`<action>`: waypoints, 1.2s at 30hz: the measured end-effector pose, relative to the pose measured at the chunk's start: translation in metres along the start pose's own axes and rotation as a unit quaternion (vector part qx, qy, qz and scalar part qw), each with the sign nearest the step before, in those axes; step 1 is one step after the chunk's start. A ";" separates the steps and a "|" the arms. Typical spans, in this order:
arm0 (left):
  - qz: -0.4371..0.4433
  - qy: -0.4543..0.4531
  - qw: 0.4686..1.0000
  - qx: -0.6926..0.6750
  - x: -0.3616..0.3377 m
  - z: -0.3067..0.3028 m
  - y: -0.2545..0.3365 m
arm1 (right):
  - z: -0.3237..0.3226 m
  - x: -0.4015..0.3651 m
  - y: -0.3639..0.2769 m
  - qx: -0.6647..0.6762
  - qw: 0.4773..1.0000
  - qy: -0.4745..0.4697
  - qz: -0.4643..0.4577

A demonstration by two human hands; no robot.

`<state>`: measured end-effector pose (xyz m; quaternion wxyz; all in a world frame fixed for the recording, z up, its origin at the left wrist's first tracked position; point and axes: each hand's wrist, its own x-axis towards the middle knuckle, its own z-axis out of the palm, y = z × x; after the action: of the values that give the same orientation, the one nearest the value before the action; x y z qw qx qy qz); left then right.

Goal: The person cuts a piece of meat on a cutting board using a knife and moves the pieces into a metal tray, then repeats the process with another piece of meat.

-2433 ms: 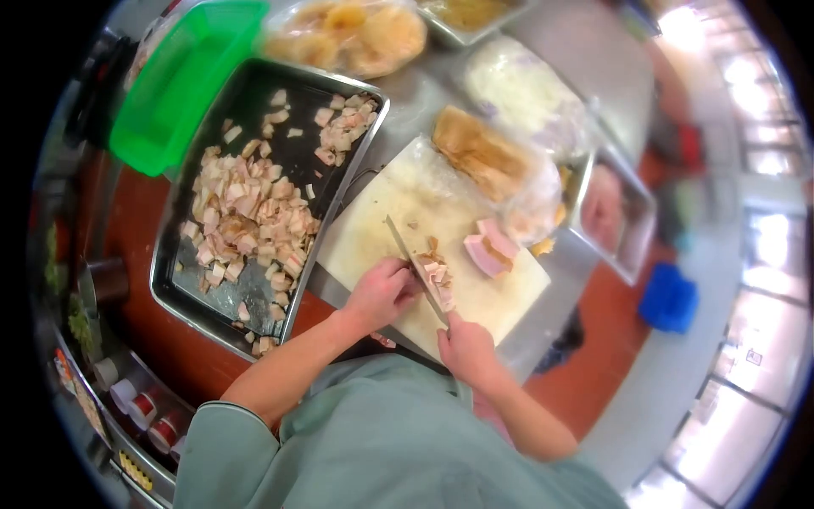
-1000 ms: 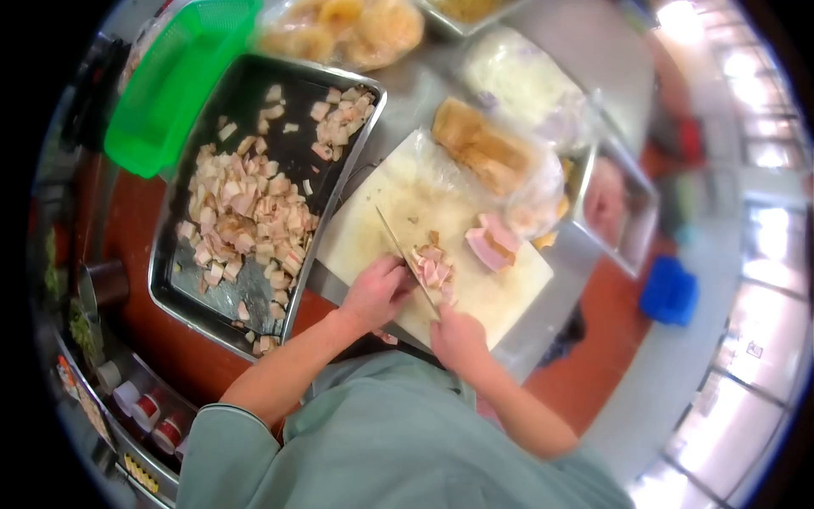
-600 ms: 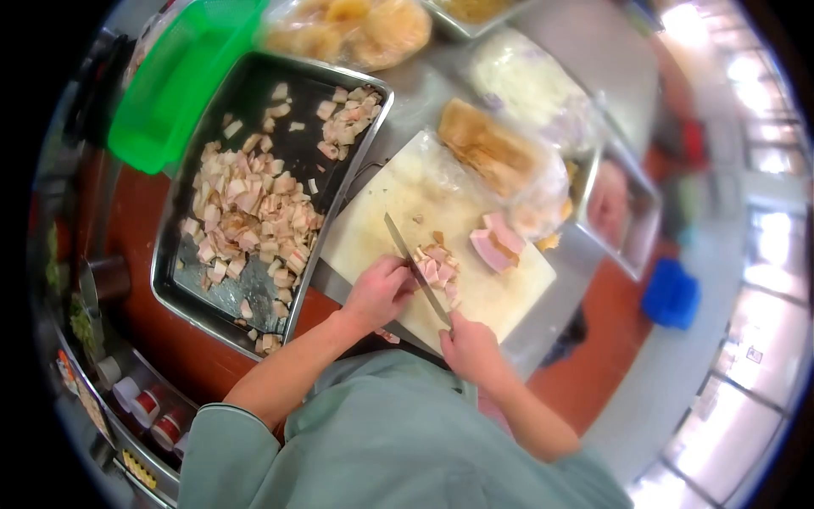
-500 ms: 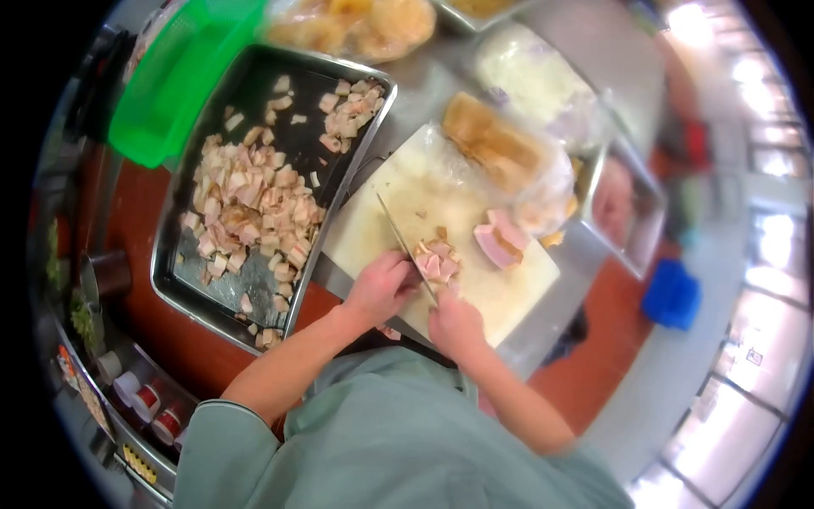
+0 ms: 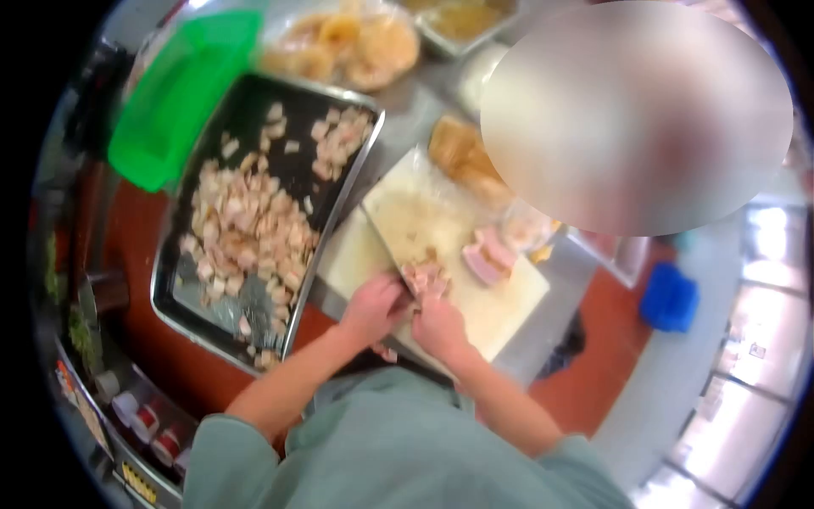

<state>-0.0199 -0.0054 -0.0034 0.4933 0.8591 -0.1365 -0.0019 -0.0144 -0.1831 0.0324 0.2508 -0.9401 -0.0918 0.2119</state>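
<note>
My right hand [image 5: 438, 322] is shut on the handle of a knife [image 5: 398, 225], whose wide blade lies nearly flat over the white cutting board [image 5: 509, 305]. A small pile of chopped pink meat [image 5: 424, 273] sits at the blade's near end. My left hand [image 5: 373, 307] is curled against the left side of that pile, touching it; blur hides its grip. Uncut pink meat slices [image 5: 483, 259] lie on the board just right of the pile.
A metal tray [image 5: 170, 297] left of the board holds several chopped meat pieces [image 5: 246, 229]. A green basket [image 5: 178, 93] stands behind it, with bagged food [image 5: 356, 42] and a browned slab [image 5: 462, 157] further back. Small cups [image 5: 144, 416] sit lower left. A blurred patch covers the upper right.
The knife has gone from edge-down chopping to lying almost flat on the board. Both hands have closed in around the chopped pile. The view has tilted, and a blurred patch now covers the upper right.
</note>
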 end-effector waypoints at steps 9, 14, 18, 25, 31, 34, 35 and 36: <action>-0.014 -0.030 0.995 0.094 -0.014 0.001 0.002 | 0.020 0.018 0.021 -0.005 0.996 0.050 -0.080; -0.022 0.035 0.998 0.051 -0.005 0.004 0.012 | -0.028 -0.008 0.022 -0.019 0.993 -0.100 0.063; 0.010 0.048 0.997 0.053 -0.001 0.016 0.006 | 0.001 -0.017 0.057 0.020 0.999 -0.016 0.043; 0.029 -0.004 0.999 0.024 0.006 0.001 0.002 | -0.019 -0.039 0.037 0.009 0.999 0.006 0.053; 0.043 -0.007 0.999 0.017 0.010 -0.001 0.000 | -0.024 -0.047 0.025 0.008 0.999 0.023 0.039; 0.049 0.000 0.999 0.021 0.012 0.000 0.000 | -0.025 -0.048 0.023 -0.006 1.000 0.012 0.023; 0.049 -0.003 0.998 0.027 0.012 0.001 -0.002 | -0.027 -0.050 0.023 -0.015 1.000 0.002 0.024; 0.048 -0.005 0.998 0.032 0.012 0.001 -0.002 | -0.031 -0.052 0.023 -0.024 0.999 -0.009 0.026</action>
<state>-0.0079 -0.0083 -0.0044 0.4639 0.8671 -0.1802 0.0217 -0.0456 -0.2303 0.0633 0.2219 -0.9460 -0.0750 0.2240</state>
